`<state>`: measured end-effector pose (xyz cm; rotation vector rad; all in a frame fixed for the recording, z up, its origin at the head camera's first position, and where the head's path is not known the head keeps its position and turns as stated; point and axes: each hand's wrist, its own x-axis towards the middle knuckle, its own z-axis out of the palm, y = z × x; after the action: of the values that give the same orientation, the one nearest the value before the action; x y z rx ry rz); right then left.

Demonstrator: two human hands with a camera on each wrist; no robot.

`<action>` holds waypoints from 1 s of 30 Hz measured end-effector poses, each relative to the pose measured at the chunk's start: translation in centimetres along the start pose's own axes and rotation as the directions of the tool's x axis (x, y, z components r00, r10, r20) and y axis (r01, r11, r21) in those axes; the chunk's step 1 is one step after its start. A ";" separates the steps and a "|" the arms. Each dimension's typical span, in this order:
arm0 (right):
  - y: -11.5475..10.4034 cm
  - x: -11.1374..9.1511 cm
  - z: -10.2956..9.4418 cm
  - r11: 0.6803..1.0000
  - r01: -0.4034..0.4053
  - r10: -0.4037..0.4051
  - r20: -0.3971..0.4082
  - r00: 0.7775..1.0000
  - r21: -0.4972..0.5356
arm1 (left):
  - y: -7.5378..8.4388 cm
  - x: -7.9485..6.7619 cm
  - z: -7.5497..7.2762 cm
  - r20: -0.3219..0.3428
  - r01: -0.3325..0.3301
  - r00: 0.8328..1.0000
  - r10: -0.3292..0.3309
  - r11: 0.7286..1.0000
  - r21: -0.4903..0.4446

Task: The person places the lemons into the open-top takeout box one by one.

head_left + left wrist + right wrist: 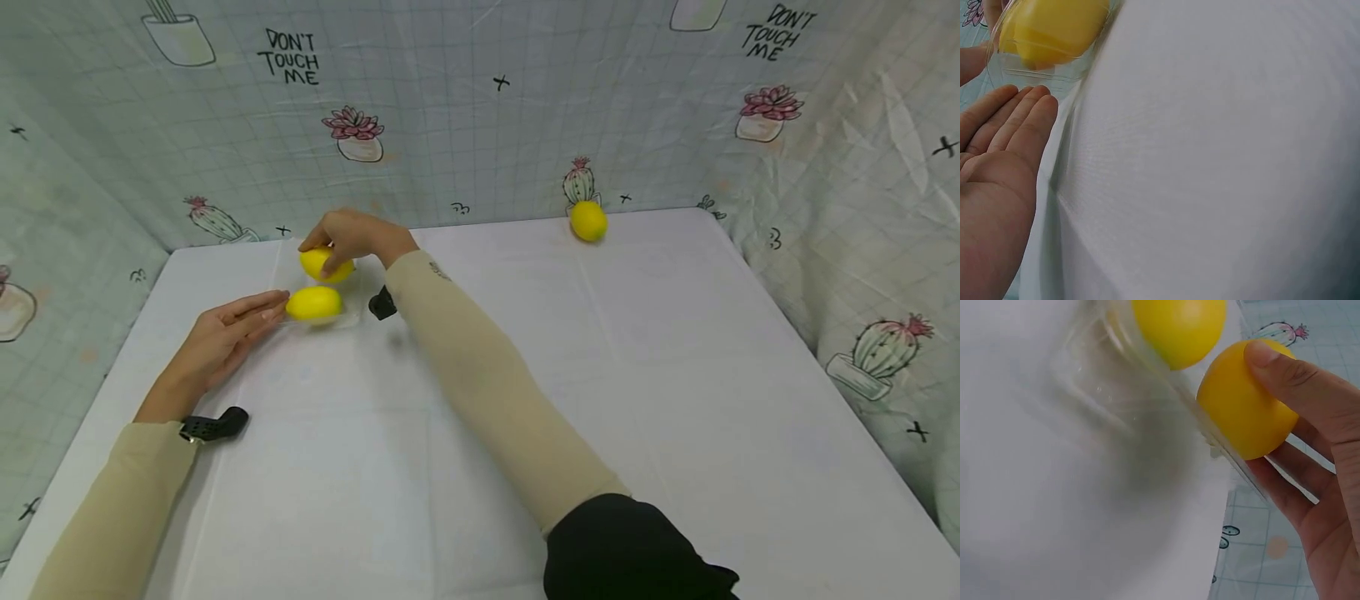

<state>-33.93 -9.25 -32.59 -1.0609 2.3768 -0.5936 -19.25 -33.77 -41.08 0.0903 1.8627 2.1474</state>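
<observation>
Plastic container [350, 319] at counter's [712, 400] 10 o'clock, front lemon [314, 303] inside; rear lemon [312, 265] at that lemon's 12; far lemon [588, 222] at counter's 1.

Counter [675, 367] | white cover [720, 450] with faint fold creases | far left: clear plastic tray [350, 318], a yellow lemon [314, 303] in it | far edge, right of centre: another lemon [588, 222], well apart from the tray

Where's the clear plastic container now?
In the left wrist view, the clear container is at top left, just beyond the fingertips of the left hand, with a lemon showing through it.
</observation>
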 end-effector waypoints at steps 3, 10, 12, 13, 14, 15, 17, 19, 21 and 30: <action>-0.1 0.0 -0.3 0.999 0.015 -0.015 0.002 1.000 0.028 | 0.1 0.0 0.0 -0.002 0.002 1.000 -0.002 1.000 -0.001; 0.6 -1.3 -1.4 0.979 0.130 -0.133 -0.004 0.991 -0.160 | 0.2 0.1 0.3 -0.005 0.011 1.000 -0.011 1.000 0.001; 1.3 -2.2 -1.7 0.956 0.188 -0.194 -0.004 0.981 -0.225 | 0.2 0.0 0.3 -0.004 0.007 1.000 -0.007 1.000 0.008; 1.8 -2.9 -1.8 0.944 0.209 -0.218 -0.005 0.976 -0.255 | 0.1 0.0 0.3 -0.003 0.003 1.000 -0.003 1.000 0.012; 2.3 -3.5 -1.9 0.934 0.228 -0.239 -0.003 0.971 -0.276 | 0.1 -0.1 0.3 -0.003 -0.001 1.000 0.001 1.000 0.017; 2.8 -4.3 -1.9 0.926 0.234 -0.246 -0.004 0.969 -0.297 | 0.0 -0.2 0.2 0.000 -0.005 1.000 0.005 1.000 0.013; 3.9 -6.0 -2.2 0.921 0.222 -0.238 -0.011 0.971 -0.319 | 0.0 -0.2 0.2 0.003 -0.011 1.000 0.011 1.000 0.011; 5.0 -7.7 -2.3 0.923 0.209 -0.230 -0.026 0.973 -0.324 | 0.0 -0.4 0.1 0.005 -0.015 1.000 0.015 1.000 0.005; 6.1 -9.3 -2.1 0.930 0.197 -0.223 -0.049 0.974 -0.311 | 0.0 -0.7 0.0 0.007 -0.021 1.000 0.021 1.000 -0.007; 11.1 -16.4 -1.2 0.963 0.106 -0.149 -0.166 0.975 -0.246 | 0.0 -0.7 0.1 0.016 -0.008 1.000 0.008 1.000 0.013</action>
<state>-31.28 10.37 -33.88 -1.3221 2.6032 -0.4787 -18.59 -33.81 -40.97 0.1174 1.8708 2.1338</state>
